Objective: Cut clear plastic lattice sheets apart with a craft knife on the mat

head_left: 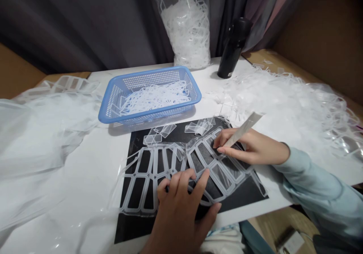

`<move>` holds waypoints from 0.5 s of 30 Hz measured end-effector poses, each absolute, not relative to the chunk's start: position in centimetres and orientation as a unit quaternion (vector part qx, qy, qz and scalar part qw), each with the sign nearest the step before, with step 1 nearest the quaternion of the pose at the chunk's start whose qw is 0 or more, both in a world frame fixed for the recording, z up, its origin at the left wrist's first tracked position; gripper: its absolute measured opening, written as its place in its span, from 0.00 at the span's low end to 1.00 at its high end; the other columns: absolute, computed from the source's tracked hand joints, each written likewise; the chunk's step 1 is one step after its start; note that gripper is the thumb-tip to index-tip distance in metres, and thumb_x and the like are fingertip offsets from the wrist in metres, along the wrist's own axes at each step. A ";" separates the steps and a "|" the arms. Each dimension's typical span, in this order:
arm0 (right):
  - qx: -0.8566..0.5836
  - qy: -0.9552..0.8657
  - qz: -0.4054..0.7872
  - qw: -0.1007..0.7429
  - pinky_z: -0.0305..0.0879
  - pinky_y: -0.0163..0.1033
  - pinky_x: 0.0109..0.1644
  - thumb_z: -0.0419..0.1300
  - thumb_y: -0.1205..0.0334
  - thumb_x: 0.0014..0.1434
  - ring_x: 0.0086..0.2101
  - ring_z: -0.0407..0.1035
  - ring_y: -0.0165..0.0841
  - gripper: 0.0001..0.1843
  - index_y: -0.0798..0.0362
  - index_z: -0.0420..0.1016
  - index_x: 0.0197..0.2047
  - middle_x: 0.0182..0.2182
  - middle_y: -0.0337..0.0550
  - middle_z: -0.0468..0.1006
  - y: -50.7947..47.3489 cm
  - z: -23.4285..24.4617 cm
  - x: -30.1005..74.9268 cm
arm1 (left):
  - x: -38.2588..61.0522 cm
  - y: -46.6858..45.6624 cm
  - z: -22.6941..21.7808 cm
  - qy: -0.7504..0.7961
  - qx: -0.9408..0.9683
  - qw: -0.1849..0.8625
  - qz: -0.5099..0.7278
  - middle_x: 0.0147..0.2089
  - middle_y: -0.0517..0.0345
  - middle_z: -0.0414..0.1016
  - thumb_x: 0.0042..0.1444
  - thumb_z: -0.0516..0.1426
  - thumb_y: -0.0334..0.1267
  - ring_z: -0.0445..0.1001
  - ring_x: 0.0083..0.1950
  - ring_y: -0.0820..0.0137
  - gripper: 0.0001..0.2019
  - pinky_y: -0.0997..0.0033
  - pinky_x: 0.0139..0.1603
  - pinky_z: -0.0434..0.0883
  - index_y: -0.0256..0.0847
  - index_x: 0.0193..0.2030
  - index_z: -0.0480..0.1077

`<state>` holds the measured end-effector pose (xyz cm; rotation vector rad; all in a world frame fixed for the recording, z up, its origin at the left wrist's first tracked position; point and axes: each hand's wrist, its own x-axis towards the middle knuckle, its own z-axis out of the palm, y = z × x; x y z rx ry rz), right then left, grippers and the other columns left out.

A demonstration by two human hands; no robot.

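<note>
My left hand (181, 204) has its fingers spread and rests on a translucent plastic sheet (144, 174) of rounded rectangular frames. My right hand (249, 146) pinches a flat pale stick (244, 128), tilted up to the right. Its fingertips are at the upper right part of the frame sheet, and the stick's lower end is hidden in the fingers. A black mat (241, 201) lies under the sheet. Small clear plastic rectangles (153, 138) are scattered along the mat's far side, with another cluster (200, 126) of them further right.
Behind the mat stands a blue mesh basket (150, 114) holding white frame pieces. A clear bag (187, 34) of similar pieces and a black bottle (231, 53) are at the back. Plastic sheets (36, 140) pile up left; a heap of thin plastic frames (292, 110) covers the right.
</note>
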<state>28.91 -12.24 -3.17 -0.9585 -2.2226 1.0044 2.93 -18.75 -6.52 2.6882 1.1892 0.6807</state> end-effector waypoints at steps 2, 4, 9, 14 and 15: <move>-0.350 -0.821 0.370 0.258 0.69 0.38 0.44 0.55 0.63 0.71 0.38 0.72 0.33 0.10 0.53 0.72 0.36 0.36 0.45 0.77 -12.3 -3.3 28.9 | 2.9 -18.7 -6.5 0.393 0.889 0.064 0.225 0.49 0.52 0.74 0.67 0.55 0.51 0.71 0.51 0.62 0.20 0.62 0.52 0.55 0.47 0.60 0.72; -0.348 -0.823 0.368 0.256 0.68 0.38 0.44 0.56 0.64 0.70 0.38 0.72 0.33 0.09 0.54 0.72 0.37 0.36 0.46 0.77 -12.3 -3.3 29.0 | 2.9 -18.7 -6.5 0.394 0.889 0.065 0.224 0.49 0.52 0.74 0.66 0.55 0.51 0.71 0.51 0.62 0.20 0.62 0.52 0.55 0.47 0.60 0.72; -0.348 -0.841 0.338 0.241 0.68 0.39 0.45 0.55 0.65 0.71 0.38 0.72 0.33 0.08 0.54 0.72 0.38 0.37 0.46 0.77 -12.3 -3.3 29.0 | 2.9 -18.7 -6.5 0.391 0.890 0.062 0.227 0.49 0.52 0.74 0.66 0.55 0.51 0.71 0.51 0.61 0.20 0.61 0.52 0.55 0.46 0.60 0.72; -0.336 -0.884 0.250 0.210 0.68 0.39 0.42 0.51 0.65 0.72 0.38 0.71 0.35 0.09 0.53 0.70 0.40 0.39 0.50 0.77 -12.7 -3.0 28.5 | 2.9 -18.7 -6.3 0.391 0.892 0.062 0.218 0.49 0.52 0.74 0.67 0.55 0.51 0.71 0.51 0.61 0.20 0.61 0.52 0.55 0.47 0.60 0.72; -0.331 -0.890 0.235 0.205 0.68 0.39 0.41 0.50 0.65 0.72 0.38 0.71 0.35 0.10 0.53 0.70 0.41 0.40 0.51 0.77 -12.8 -3.0 28.3 | 2.9 -18.7 -6.3 0.391 0.892 0.063 0.218 0.49 0.52 0.74 0.66 0.55 0.51 0.71 0.51 0.61 0.20 0.61 0.52 0.55 0.47 0.60 0.72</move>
